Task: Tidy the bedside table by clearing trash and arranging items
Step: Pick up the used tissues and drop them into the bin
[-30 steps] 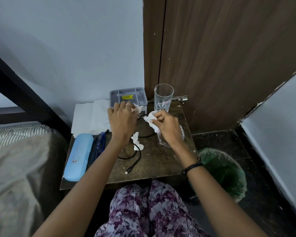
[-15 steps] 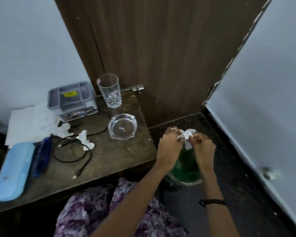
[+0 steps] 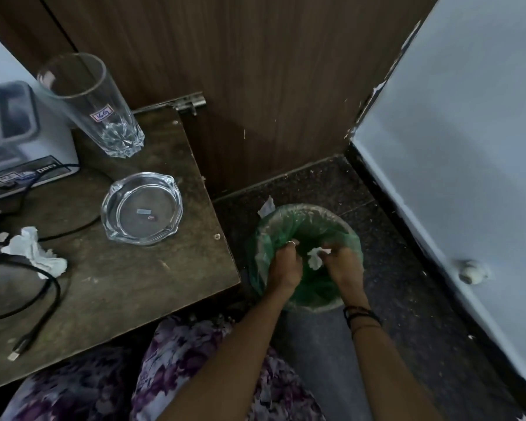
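one crumpled tissue (image 3: 315, 258) being pinched by right hand (image 3: 343, 265) over one green-lined bin (image 3: 340, 226); left hand (image 3: 284, 265) gripping liner; one tissue wad (image 3: 35, 252) lying on worktop (image 3: 152, 275).

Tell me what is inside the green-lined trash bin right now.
Both hands, left hand and right hand, reach into the trash bin with a crumpled white tissue between them. The green liner and the hands cover the bottom, so any other contents cannot be seen.

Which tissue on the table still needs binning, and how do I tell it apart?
Start at the brown table left of the green-lined bin. Left of the ashtray, a crumpled white tissue lies on the black cable. It is soft, white paper; the ashtray and the tall glass are clear.
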{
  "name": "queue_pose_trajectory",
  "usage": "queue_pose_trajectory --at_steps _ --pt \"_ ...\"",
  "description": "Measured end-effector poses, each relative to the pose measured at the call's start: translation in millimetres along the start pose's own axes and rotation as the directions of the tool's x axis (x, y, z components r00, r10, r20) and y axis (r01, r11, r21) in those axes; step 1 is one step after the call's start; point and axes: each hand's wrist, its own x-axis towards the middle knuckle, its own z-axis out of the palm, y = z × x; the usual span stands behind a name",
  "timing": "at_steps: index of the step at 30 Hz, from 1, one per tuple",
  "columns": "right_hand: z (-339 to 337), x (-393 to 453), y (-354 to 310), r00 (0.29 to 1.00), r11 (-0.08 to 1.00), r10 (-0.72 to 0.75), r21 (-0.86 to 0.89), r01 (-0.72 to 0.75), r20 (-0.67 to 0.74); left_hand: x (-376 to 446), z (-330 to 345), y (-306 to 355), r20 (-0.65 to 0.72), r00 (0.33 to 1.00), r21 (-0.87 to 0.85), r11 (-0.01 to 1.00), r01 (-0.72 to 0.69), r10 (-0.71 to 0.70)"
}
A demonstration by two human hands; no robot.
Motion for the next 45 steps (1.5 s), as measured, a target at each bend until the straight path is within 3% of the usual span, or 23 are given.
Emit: queue_pose_trajectory --at_steps 5,10,14,17,21,24,27,29,32,36,42,45 --pt "-5 -41 -28 0.997 0.993 -0.053 0.104 0.059 -0.064 -30 -11 21 -0.039 0.995 -0.071 0.993 -0.093 0.09" --pt "-27 -91 -72 0.959 0.93 -0.234 0.251 0.269 -0.163 -87 -47 42 -0.199 0.959 -0.132 0.964 -0.231 0.202" --pt "-43 -138 -130 0.87 0.814 -0.424 0.315 0.488 -0.253 -132 -105 52 -0.416 0.848 -0.11 0.907 -0.406 0.329" --pt "-34 -170 -182 0.793 0.715 -0.559 0.344 0.608 -0.241 -161 -161 43 -0.56 0.746 -0.092 0.868 -0.488 0.361" --pt "7 -201 -244 0.731 0.669 -0.674 0.332 0.666 -0.108 -179 -234 3 -0.673 0.664 -0.001 0.897 -0.441 0.326" --pt "41 -217 -279 0.667 0.653 -0.745 0.2 0.73 0.0 -183 -280 -38 -0.728 0.598 0.096 0.914 -0.395 0.335" --pt "70 -223 -299 0.666 0.673 -0.731 -0.004 0.74 0.15 -182 -322 -76 -0.769 0.533 0.308 0.935 -0.176 0.354" --pt "86 -223 -306 0.66 0.65 -0.731 -0.118 0.75 0.172 -175 -348 -95 -0.755 0.54 0.442 0.897 0.002 0.371" --pt "102 -223 -312 0.657 0.626 -0.728 -0.204 0.753 0.195 -161 -375 -118 -0.679 0.669 0.55 0.813 0.19 0.303" --pt "115 -221 -314 0.652 0.613 -0.722 -0.223 0.758 0.232 -146 -382 -134 -0.603 0.777 0.542 0.808 0.232 0.181" --pt "122 -219 -313 0.641 0.602 -0.726 -0.219 0.768 0.251 -147 -384 -135 -0.714 0.676 0.371 0.918 0.142 0.184" --pt "114 -216 -312 0.681 0.68 -0.7 -0.09 0.728 0.216 -158 -383 -127 -0.763 0.626 0.239 0.97 0.041 0.161"
